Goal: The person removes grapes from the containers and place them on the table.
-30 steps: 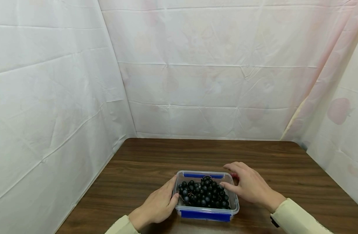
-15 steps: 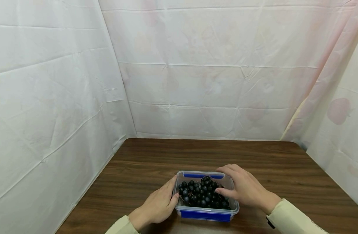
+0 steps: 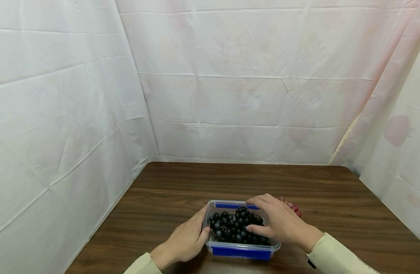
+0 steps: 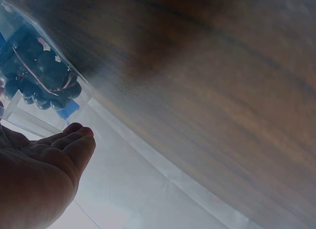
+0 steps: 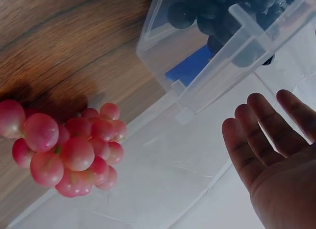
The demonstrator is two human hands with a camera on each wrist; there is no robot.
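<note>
A clear plastic container (image 3: 243,246) with blue clips sits on the table, holding dark grapes (image 3: 238,228) on thin stems. My left hand (image 3: 184,238) lies against the container's left wall, fingers nearly straight along it and thumb at the rim. Over the right side of the box hovers my right hand (image 3: 281,222), its thumb spread from the fingers above the dark grapes. The right wrist view shows those fingers (image 5: 266,125) extended, with nothing in them. A bunch of pink-red grapes (image 5: 74,150) lies right of the container, partly hidden behind my right hand in the head view.
The dark wood table (image 3: 182,182) has rounded far corners. White cloth (image 3: 237,99) hangs behind it and along both sides, with a faint pink fruit print (image 3: 397,130) on the right.
My right hand has shifted left, farther over the container, and the pink-red grapes now show more beyond it. The left hand and the container have stayed in place.
</note>
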